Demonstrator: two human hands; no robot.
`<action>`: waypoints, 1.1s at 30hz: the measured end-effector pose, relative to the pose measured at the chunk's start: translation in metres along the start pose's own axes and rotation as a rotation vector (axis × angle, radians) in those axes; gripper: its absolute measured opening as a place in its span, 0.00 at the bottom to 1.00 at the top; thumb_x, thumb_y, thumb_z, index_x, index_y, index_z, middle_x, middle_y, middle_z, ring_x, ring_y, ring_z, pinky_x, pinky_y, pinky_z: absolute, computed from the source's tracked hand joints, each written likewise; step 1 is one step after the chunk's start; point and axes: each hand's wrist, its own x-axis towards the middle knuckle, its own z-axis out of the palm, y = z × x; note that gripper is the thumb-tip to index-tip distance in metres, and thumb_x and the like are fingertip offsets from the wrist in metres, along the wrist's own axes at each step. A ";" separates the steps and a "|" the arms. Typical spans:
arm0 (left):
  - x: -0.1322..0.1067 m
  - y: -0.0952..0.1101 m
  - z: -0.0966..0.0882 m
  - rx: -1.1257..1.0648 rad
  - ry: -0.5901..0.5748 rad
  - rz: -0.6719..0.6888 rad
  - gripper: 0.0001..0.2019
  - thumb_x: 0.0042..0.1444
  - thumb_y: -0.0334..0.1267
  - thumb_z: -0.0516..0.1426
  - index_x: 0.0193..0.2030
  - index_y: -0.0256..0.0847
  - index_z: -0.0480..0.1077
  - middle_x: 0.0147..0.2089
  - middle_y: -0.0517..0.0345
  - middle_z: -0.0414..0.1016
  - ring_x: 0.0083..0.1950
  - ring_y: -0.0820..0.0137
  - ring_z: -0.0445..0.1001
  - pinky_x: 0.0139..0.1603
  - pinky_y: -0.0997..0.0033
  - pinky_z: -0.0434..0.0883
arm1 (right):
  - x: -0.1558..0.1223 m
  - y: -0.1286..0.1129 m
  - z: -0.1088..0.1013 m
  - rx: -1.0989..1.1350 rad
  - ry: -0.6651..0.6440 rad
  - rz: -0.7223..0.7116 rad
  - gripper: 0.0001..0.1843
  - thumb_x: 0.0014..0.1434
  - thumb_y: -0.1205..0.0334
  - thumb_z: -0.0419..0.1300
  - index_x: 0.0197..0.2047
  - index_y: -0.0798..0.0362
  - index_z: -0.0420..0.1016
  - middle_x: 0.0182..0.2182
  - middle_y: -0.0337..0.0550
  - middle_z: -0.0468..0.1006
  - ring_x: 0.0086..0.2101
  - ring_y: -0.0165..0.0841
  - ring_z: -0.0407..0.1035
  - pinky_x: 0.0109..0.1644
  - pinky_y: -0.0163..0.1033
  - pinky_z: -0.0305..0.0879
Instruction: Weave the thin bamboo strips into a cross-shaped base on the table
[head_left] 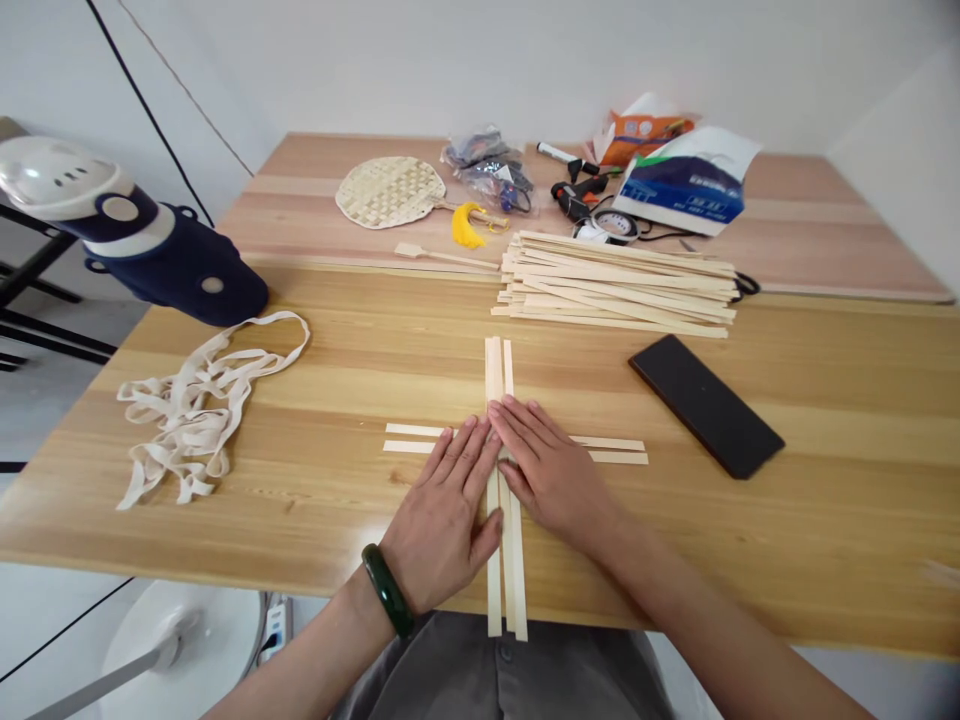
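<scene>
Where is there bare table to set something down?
Bare wood shows between the ribbon and the crossed strips, right of the black slab, and between the slab and the right forearm. It's crowded at the back, with the fan, plastic bag, glue gun and strip pile, and mid-table, where the left hand and right hand rest on the strips.
</scene>
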 end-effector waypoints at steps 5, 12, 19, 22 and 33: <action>-0.001 -0.001 0.000 -0.022 0.013 -0.008 0.38 0.63 0.40 0.50 0.74 0.28 0.36 0.76 0.39 0.45 0.77 0.59 0.41 0.75 0.51 0.51 | -0.001 0.000 -0.002 0.032 -0.029 0.024 0.35 0.69 0.64 0.48 0.74 0.61 0.39 0.67 0.57 0.61 0.69 0.39 0.49 0.71 0.56 0.54; 0.000 -0.004 -0.003 0.035 -0.014 0.013 0.37 0.63 0.43 0.51 0.73 0.27 0.42 0.75 0.39 0.47 0.76 0.57 0.45 0.75 0.52 0.51 | 0.000 0.001 -0.004 0.021 -0.036 0.008 0.35 0.69 0.64 0.48 0.74 0.62 0.41 0.67 0.58 0.62 0.68 0.41 0.50 0.71 0.56 0.55; 0.000 -0.008 -0.004 0.044 -0.014 0.032 0.36 0.64 0.46 0.51 0.74 0.30 0.44 0.75 0.42 0.48 0.76 0.58 0.47 0.74 0.53 0.52 | 0.000 -0.002 -0.003 0.019 -0.019 0.024 0.35 0.68 0.64 0.49 0.74 0.61 0.42 0.66 0.57 0.62 0.68 0.41 0.51 0.71 0.57 0.55; 0.000 -0.011 -0.006 0.050 0.000 0.047 0.35 0.65 0.49 0.51 0.73 0.32 0.48 0.74 0.43 0.51 0.75 0.57 0.50 0.73 0.53 0.54 | 0.001 -0.003 -0.003 0.011 -0.006 0.021 0.33 0.68 0.65 0.49 0.73 0.64 0.47 0.66 0.58 0.63 0.68 0.41 0.51 0.71 0.56 0.55; 0.021 -0.024 -0.022 0.026 0.008 0.081 0.30 0.60 0.56 0.57 0.61 0.36 0.66 0.63 0.45 0.70 0.61 0.55 0.67 0.62 0.52 0.67 | 0.004 0.010 -0.010 0.015 -0.014 -0.031 0.26 0.69 0.65 0.47 0.68 0.64 0.59 0.63 0.56 0.68 0.68 0.42 0.52 0.71 0.56 0.55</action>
